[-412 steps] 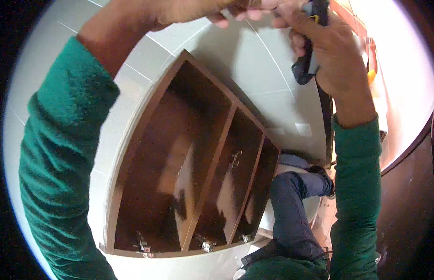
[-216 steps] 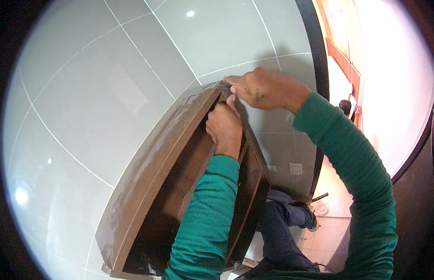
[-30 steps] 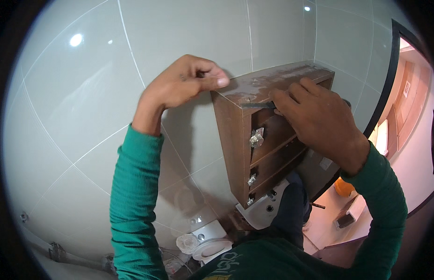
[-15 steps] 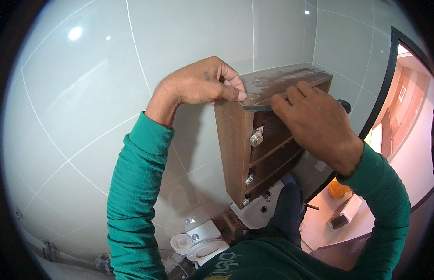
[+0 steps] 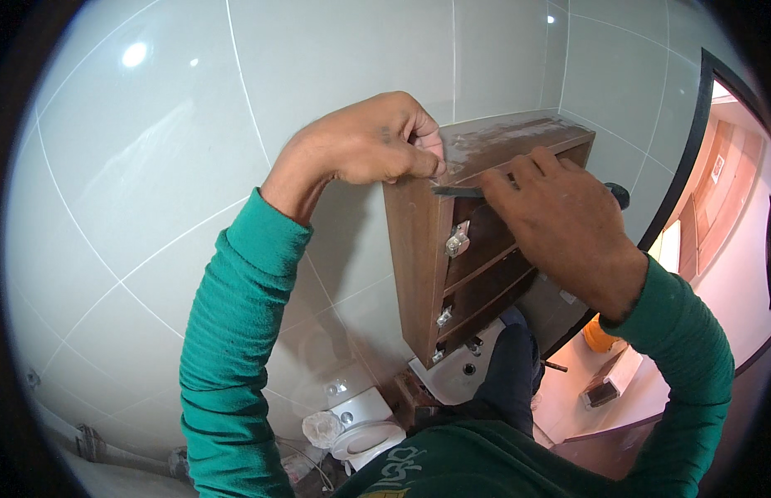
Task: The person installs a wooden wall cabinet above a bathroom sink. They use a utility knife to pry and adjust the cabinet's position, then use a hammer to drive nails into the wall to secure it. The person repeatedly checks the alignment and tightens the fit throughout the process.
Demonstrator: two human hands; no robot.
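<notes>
A brown wood-grain cabinet (image 5: 414,266) hangs against the tiled wall, its front open on dark shelves. Smears of pale residue mark its top. At the near top corner, my left hand (image 5: 373,141) is closed in a pinch; what its fingertips hold, if anything, is hidden. My right hand (image 5: 560,220) is wrapped round a narrow flat-bladed tool (image 5: 458,192), chisel-like, with a dark rounded end past the hand. Its blade lies along the top front edge, the tip close to my left fingertips. Metal hinges (image 5: 458,239) sit on the cabinet's left front edge.
Below the cabinet are a white washbasin (image 5: 452,382) and a toilet (image 5: 369,440). Grey tiles (image 5: 336,50) cover the walls. On the right, a dark-framed doorway (image 5: 692,158) opens onto another room, where an orange object (image 5: 600,335) and a box-like piece (image 5: 614,378) rest on the floor.
My left hand has shifted slightly right and up at the cabinet corner. The right hand keeps its grip on the tool, whose blade now sits at a slightly different angle.
</notes>
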